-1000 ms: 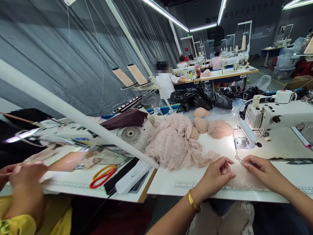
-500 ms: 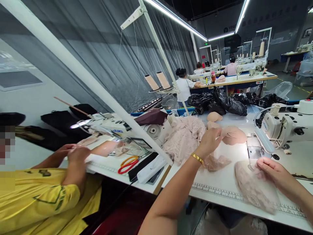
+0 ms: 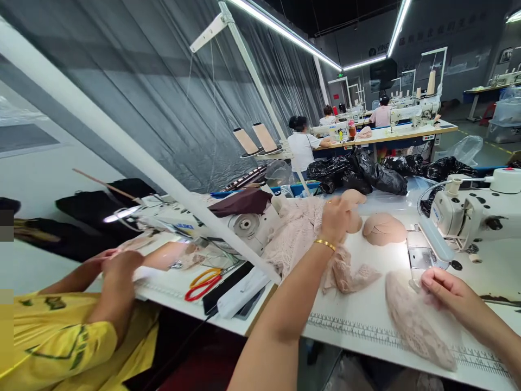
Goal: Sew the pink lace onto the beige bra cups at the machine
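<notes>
My left hand (image 3: 337,220), with a gold bracelet at the wrist, reaches over the table among beige bra cups (image 3: 353,196). Its fingers are bent; their tips are blurred against the cups, so a grip cannot be made out. Another bra cup (image 3: 385,228) lies to its right, with crossing lines on its surface. My right hand (image 3: 442,288) pinches the upper edge of a sheer beige lace piece (image 3: 419,320), which spreads over the table's front edge. Below my left hand lies a crumpled lace strip (image 3: 354,274). A heap of pale lace (image 3: 291,233) is left of it.
A sewing machine (image 3: 480,217) with a lit lamp stands at the right. Black plastic bags (image 3: 362,171) lie behind the table. At left, a co-worker in a yellow shirt (image 3: 77,342) handles fabric near red-orange scissors (image 3: 203,283). A white pole (image 3: 134,157) slants across.
My left hand has moved left and farther back, uncovering more of the cup to its right. My right hand keeps its hold on the lace. The view has shifted slightly.
</notes>
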`<state>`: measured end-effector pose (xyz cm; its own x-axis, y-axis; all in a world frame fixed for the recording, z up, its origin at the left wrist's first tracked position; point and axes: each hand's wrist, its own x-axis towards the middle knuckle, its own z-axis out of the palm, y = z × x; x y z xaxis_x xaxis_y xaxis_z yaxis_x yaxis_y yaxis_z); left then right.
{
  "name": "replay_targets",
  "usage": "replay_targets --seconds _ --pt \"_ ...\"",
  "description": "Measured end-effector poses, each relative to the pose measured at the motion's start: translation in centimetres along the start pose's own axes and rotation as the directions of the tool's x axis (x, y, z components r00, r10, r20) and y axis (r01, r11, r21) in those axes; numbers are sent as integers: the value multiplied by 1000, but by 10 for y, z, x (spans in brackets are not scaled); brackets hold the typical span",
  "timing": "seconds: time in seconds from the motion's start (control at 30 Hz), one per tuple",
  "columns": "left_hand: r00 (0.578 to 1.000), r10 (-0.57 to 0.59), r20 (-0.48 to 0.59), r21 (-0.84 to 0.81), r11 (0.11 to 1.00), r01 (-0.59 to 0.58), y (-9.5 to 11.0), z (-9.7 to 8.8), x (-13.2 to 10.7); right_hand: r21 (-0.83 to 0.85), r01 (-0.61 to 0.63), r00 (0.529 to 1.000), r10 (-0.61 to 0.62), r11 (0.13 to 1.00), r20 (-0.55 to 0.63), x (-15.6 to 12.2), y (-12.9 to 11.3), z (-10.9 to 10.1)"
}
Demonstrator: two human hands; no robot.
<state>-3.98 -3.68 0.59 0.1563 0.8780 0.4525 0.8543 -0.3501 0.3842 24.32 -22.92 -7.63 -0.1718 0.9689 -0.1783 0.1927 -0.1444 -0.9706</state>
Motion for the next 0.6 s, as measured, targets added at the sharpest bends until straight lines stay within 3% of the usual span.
replay_targets --seconds 0.07,0.13,0.2,0.27,0.33,0.37,0.47,0.53,0.6 --pt "994 -80 -74 -116 991 71 9 -11 -18 38 13 1000 -12 999 -16 -1 -4 1" --pt "994 -104 -34 -252 963 92 23 -18 -47 78 31 999 -29 996 -26 -2 -8 1" --pt "993 -74 93 -389 915 104 40 -20 -83 100 53 998 -50 994 -37 -3 -11 1" --pt "941 -67 332 -628 729 273 56 -17 -117 135 81 996 -76 988 -42 -3 -11 1" --pt "890 -65 452 -683 617 391 68 -10 -144 187 108 994 -102 976 -42 -3 -9 1" --pt "876 -77 476 -675 606 420 72 -7 -153 207 116 993 -110 971 -40 -4 -8 2" --pt "861 -86 502 -558 728 398 79 -2 -167 152 145 989 -138 978 -57 -6 -7 4" --pt "875 12 483 -442 866 233 81 -9 -167 44 176 982 -173 983 -73 -10 -10 7" --pt "878 196 437 -403 915 -4 85 -19 -158 -78 206 976 -210 976 -58 -15 -17 9"
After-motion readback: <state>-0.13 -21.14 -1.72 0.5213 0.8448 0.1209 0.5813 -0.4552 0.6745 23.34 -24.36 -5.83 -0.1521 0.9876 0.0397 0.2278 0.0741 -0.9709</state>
